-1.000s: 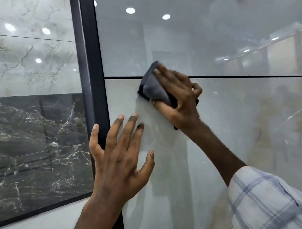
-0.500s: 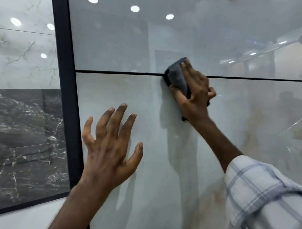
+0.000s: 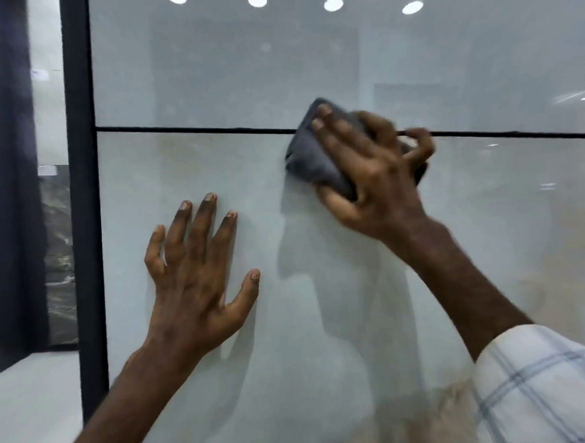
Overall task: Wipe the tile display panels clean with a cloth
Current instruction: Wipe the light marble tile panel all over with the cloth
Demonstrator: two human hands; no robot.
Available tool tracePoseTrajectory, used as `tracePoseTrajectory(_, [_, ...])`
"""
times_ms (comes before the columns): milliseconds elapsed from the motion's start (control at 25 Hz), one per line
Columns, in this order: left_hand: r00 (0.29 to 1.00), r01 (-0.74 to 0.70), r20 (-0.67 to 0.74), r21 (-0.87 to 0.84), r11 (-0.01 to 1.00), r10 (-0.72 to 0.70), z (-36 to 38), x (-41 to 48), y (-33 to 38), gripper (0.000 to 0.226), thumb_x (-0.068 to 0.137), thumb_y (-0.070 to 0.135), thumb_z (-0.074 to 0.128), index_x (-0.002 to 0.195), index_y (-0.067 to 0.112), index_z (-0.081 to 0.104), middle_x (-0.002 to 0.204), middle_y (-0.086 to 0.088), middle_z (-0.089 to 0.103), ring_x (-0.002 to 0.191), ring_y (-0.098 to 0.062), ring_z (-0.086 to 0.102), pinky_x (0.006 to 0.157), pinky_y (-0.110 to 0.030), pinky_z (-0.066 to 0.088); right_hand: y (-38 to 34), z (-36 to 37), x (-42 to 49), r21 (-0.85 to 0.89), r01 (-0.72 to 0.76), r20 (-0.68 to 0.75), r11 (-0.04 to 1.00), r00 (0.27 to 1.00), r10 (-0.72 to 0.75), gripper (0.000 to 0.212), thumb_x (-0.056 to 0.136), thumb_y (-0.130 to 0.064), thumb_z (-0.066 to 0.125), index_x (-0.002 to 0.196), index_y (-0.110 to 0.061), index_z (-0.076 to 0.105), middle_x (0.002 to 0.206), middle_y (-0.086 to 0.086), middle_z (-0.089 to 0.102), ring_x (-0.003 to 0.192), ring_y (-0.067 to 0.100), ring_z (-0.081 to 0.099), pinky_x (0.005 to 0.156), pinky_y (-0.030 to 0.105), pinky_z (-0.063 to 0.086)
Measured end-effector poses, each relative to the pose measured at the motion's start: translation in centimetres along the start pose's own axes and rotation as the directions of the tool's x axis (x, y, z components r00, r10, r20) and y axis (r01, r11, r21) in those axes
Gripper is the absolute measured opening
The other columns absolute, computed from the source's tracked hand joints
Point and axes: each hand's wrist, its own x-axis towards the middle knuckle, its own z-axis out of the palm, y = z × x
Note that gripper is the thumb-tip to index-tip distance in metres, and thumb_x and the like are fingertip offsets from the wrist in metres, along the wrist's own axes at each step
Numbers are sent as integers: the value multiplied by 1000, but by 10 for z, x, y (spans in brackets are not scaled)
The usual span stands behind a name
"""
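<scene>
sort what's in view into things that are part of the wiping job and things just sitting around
In the job: folded grey cloth, right hand gripping it, left hand flat on the glossy pale lower tile panel, glossy pale upper tile panel.
Just there: black vertical frame post, dark veined marble tile at far left, checked white sleeve.

L grip (image 3: 194, 284) flat, palm fwd, four fingers straight & spread, tips up, thumb splayed to the right. L forearm bare, rising from bottom left, wrist roughly straight. R grip (image 3: 375, 172) higher & to the right, apart from L. It holds a cloth (image 3: 315, 157): two fingers laid straight across it pointing up-left, thumb hooked under its lower edge, outer fingers curled & blurred. R forearm bare, coming up from bottom right, checked sleeve (image 3: 539, 388) near elbow.
</scene>
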Motion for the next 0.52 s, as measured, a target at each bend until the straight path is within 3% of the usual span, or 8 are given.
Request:
tracePoseTrajectory(80, [998, 52, 32, -3, 999, -51, 0, -1, 11, 81, 95, 55, 47, 160, 8, 34, 172, -17, 17, 160, -38, 12, 124, -60, 10, 2, 0, -6, 5, -135, -41, 991, 990, 135, 69, 86, -48, 59, 151, -24, 53, 161, -8, 45, 141, 30, 47, 104, 54, 21])
tracePoseTrajectory(240, [985, 165, 48, -4, 986, -165, 0, 7, 32, 83, 94, 58, 48, 158, 7, 33, 172, -20, 16, 160, -39, 10, 122, -63, 18, -17, 4, -22, 96, 80, 23, 992, 996, -82, 69, 86, -46, 56, 151, -22, 54, 162, -8, 44, 144, 29, 45, 105, 60, 21])
tracePoseTrajectory(520, [981, 146, 121, 42, 988, -150, -5, 4, 38, 87, 95, 55, 49, 164, 11, 20, 173, -19, 8, 161, -39, 6, 123, -66, 17, -24, 3, -20, 135, -58, 21, 989, 998, 56, 69, 88, -44, 54, 153, -23, 50, 162, -10, 43, 147, 27, 42, 109, 58, 15])
